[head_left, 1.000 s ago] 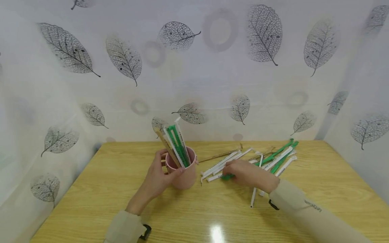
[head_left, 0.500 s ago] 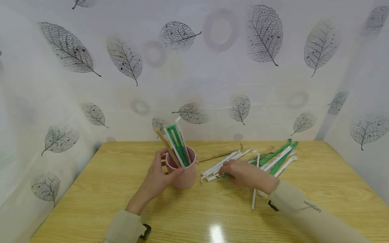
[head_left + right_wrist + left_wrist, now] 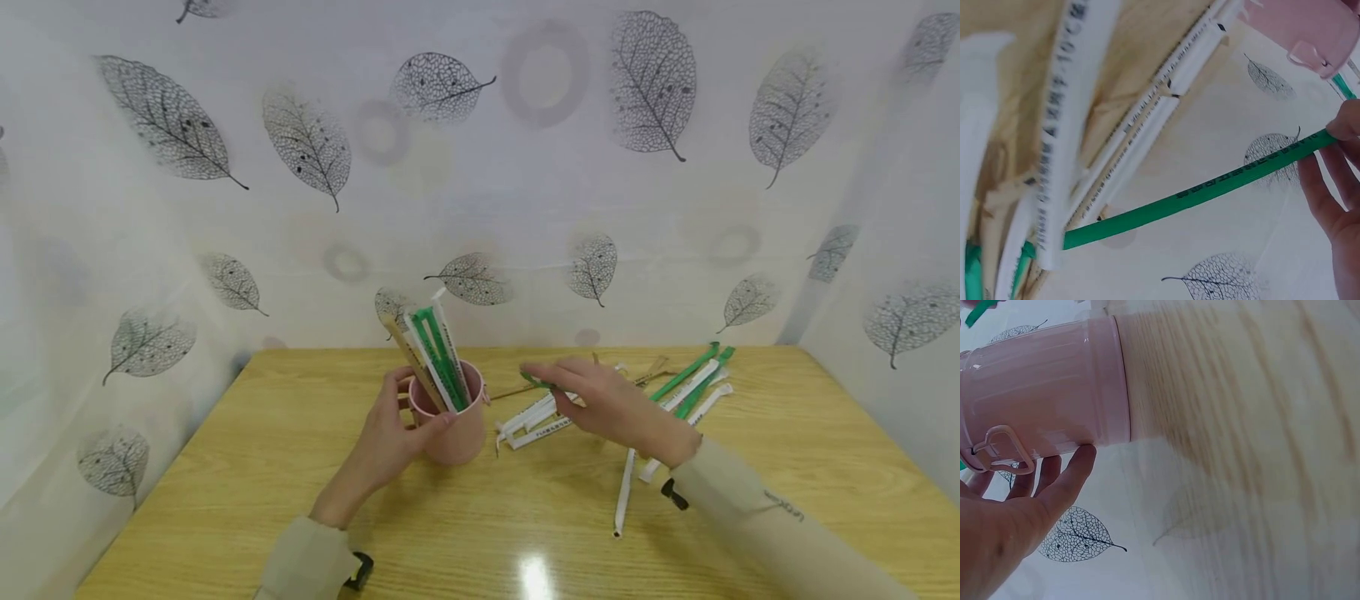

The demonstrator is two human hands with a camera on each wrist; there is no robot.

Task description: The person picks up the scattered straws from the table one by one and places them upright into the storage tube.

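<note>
My left hand holds a small pink metal bucket by its side, fingers behind and thumb near the rim. In the left wrist view the bucket shows a wire handle. Brown, white and green paper-wrapped straws lean inside it. Above the straw pile, my right hand pinches one end of a green wrapped straw between thumb and fingers. That straw slants back towards the pile in the right wrist view, its far end passing behind a white straw.
White wrapped straws lie right of the bucket, with brown ones among them. More green and white straws fan out at the back right. One white straw points towards the front. A leaf-patterned wall stands behind the wooden table.
My right hand has risen from the pile with the green straw pinched in its fingers. The white straw below it has shifted slightly frontward. My left hand and the bucket have stayed put.
</note>
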